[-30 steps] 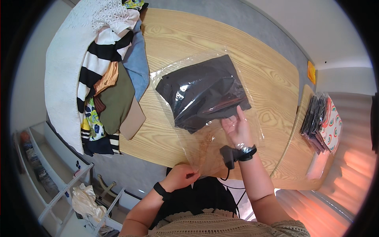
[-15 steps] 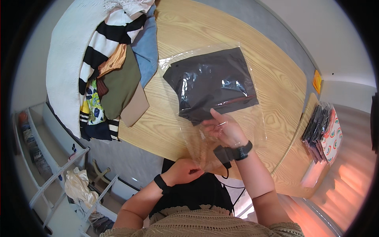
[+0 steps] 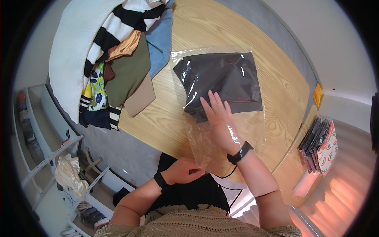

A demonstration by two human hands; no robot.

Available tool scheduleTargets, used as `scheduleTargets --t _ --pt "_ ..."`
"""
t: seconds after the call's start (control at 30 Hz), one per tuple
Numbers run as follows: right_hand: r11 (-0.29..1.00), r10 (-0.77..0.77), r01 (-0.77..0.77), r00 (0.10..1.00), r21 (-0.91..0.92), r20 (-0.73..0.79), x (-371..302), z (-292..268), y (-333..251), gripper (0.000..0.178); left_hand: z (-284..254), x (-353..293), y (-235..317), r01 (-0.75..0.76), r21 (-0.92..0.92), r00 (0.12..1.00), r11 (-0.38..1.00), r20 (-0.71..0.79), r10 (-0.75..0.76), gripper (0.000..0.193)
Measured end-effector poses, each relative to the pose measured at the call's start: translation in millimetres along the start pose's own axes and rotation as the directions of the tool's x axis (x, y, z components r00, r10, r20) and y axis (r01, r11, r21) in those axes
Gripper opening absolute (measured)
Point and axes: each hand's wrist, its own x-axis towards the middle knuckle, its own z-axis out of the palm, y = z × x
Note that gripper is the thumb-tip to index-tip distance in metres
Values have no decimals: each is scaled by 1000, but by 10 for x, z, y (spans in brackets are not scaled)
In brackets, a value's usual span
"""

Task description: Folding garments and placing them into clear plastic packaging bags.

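Clear plastic bag (image 3: 252, 126): laid flat on the middle of the tabletop (image 3: 280, 79), its near end reaching past the near edge. Dark grey garment (image 3: 225, 75): folded, inside the bag, filling its far portion; the near portion is film alone. Glare obscures parts of the surface.

Right hand (image 3: 223, 126): open, palm down, fingers extended and slightly spread over the near border of the dark grey garment. Reflections across the back of the hand indicate film lying over it. A black watch (image 3: 240, 153) is worn on this wrist. Left hand (image 3: 183, 170): closed, thumb and fingers pinching the bag's near end, just off the tabletop's near edge. A black band (image 3: 160, 182) is on this wrist.

Tabletop, left edge: covered by heaped clothing, including a blue garment (image 3: 159, 43) near the bag's far left corner, a beige piece (image 3: 141, 96), an olive green garment (image 3: 128, 75), a black-and-white striped garment (image 3: 106, 37) and a large white cloth (image 3: 73, 59).

Tabletop, right edge: a stack of bagged garments (image 3: 312, 146) beside it, mostly dark, one rainbow-patterned. Off the far right corner: an orange item (image 3: 317, 94), kind not discernible
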Motion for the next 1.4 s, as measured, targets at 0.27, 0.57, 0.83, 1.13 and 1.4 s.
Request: scheduleTargets --t 0.27,0.57,0.83,1.13,1.4 --pt "964 30 -53 995 259 91 265 112 8 66 2 16 -9 -80 46 995 996 63 77 11" --pt "997 71 -74 989 -17 -132 781 387 -33 61 69 -9 -2 -87 28 996 996 30 86 13" --pt "999 44 -43 994 14 -102 894 305 -54 60 -43 -87 -35 -71 36 997 997 24 70 24" --pt "839 122 -42 986 542 -112 90 -28 -77 49 -330 -158 -229 -9 -141 990 990 -139 -11 15" --pt "322 616 -460 766 827 186 -1718 -17 531 20 -829 303 272 72 728 900 681 -342 270 59"
